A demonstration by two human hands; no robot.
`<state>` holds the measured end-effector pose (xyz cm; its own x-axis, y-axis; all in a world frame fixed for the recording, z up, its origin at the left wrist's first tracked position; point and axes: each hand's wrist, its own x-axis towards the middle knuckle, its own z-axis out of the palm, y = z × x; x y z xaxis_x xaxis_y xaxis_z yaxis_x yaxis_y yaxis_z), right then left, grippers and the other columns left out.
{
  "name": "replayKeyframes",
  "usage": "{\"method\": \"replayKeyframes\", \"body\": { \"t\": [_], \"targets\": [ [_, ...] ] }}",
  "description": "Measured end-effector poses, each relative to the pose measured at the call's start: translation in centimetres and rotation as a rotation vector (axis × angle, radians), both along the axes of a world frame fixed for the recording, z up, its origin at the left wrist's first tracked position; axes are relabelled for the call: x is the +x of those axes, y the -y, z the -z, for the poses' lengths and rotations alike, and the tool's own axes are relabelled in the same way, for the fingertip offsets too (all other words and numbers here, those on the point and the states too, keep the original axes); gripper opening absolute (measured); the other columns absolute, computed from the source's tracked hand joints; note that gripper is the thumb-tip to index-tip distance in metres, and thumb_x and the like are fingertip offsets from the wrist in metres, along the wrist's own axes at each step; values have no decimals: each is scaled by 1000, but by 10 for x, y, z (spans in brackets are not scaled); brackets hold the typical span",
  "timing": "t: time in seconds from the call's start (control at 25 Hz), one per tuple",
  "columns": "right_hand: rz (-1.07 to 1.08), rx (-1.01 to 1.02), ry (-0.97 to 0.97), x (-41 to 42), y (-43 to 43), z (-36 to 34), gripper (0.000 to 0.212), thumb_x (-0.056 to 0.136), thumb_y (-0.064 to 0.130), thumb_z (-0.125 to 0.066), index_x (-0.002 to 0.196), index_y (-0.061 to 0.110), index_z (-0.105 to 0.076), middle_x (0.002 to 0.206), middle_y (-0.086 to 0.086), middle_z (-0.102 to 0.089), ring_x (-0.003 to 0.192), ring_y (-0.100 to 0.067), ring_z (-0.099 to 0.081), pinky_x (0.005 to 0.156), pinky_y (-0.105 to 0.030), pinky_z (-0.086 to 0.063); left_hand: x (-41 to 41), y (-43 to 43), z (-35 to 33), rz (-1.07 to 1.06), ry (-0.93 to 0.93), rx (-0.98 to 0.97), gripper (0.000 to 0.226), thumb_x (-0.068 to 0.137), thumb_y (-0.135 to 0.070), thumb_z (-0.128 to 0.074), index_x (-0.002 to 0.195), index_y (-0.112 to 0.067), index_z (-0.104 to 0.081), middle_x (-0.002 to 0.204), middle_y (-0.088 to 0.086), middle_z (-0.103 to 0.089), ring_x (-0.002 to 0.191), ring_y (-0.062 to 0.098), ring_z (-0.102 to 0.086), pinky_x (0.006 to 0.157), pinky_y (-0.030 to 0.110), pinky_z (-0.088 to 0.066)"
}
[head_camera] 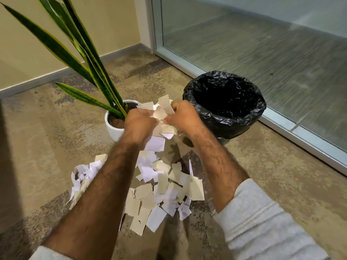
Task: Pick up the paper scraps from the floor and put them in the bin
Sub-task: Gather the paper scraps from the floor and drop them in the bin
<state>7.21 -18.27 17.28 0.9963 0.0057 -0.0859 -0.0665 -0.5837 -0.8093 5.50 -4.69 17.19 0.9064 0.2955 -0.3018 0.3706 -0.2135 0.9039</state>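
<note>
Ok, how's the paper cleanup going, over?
Left hand and right hand both shut on a bunch of scraps. Big pile still on floor. Bin open, path clear; potted plant beside left hand.

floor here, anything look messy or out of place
Yes: torn paper scraps litter the floor between the plant pot and the bin. Both hands hold a bunch beside the bin.
</note>
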Motion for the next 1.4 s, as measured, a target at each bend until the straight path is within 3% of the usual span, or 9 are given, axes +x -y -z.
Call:
{"method": "replayKeyframes", "body": {
  "t": [0.12, 0.28, 0.56, 0.72, 0.84, 1.0, 1.12, 1.28, 1.4],
  "targets": [
    [62, -45, 35, 7, 23, -31, 19, 73, 2, -80, 87, 14, -77, 75, 5, -68, 70, -13, -68, 55, -28, -57, 16, 28, -23, 80, 35, 6, 29, 86, 2, -72, 113, -9, -74, 108, 11, -75, 103, 27, -72, 95, 44, -59],
    [158, -68, 59, 33, 71, -61, 22, 73, 0, -79, 92, 10, -76, 87, -6, -76, 76, -20, -74, 58, -37, -62, 53, 74, -50, 187, 91, -2, 25, 83, 4, -74, 107, -6, -75, 104, 13, -76, 98, 28, -74, 89, 44, -61],
    [273, -203, -39, 76, 142, -49, 27, 74, -4, -81, 100, 2, -74, 83, -9, -71, 56, -17, -63, 38, -22, -43, 109, 155, -36, 374, 70, 202, 29, 89, 0, -69, 117, -2, -73, 117, 14, -74, 109, 28, -70, 95, 42, -59],
    [306, -306, -94, 84, 172, -21, 26, 73, -1, -82, 98, -2, -73, 96, -17, -75, 77, -27, -69, 62, -35, -58, 115, 188, -15, 494, 28, 385, 35, 93, -5, -62, 127, -4, -68, 128, 13, -69, 119, 27, -66, 87, 31, -54],
    [344, -292, -81, 82, 180, -8, 30, 76, 5, -78, 105, 0, -73, 107, -17, -74, 98, -31, -70, 82, -38, -58, 111, 197, -8, 597, 19, 319, 40, 95, -3, -55, 134, 1, -61, 135, 21, -64, 124, 36, -62, 88, 34, -53],
    [376, -232, -57, 78, 175, -6, 31, 79, 18, -74, 108, 8, -71, 101, -8, -71, 95, -26, -69, 71, -31, -51, 108, 196, -11, 671, 104, 309, 47, 90, 7, -51, 133, -7, -65, 129, 16, -69, 116, 32, -68, 77, 32, -58],
    [322, -289, -82, 78, 169, -11, 27, 83, 19, -69, 105, 5, -70, 101, -14, -73, 92, -29, -70, 73, -37, -57, 107, 193, -20, 692, 155, 357, 52, 93, 4, -52, 139, -17, -62, 139, 5, -65, 121, 21, -65, 94, 28, -52],
    [253, -417, -38, 72, 160, -19, 31, 85, 19, -65, 113, 6, -69, 111, -17, -72, 104, -32, -68, 80, -34, -52, 101, 184, -27, 812, 259, 567, 48, 93, -3, -53, 137, -20, -64, 132, 6, -69, 120, 23, -65, 99, 31, -50],
    [252, -438, 48, 62, 143, -28, 34, 86, 20, -62, 119, 13, -67, 114, -13, -71, 104, -31, -67, 81, -34, -53, 91, 166, -33, 735, 353, 564, 53, 92, -2, -50, 141, -20, -59, 140, 6, -64, 128, 24, -60, 108, 32, -46]
  ]
}}
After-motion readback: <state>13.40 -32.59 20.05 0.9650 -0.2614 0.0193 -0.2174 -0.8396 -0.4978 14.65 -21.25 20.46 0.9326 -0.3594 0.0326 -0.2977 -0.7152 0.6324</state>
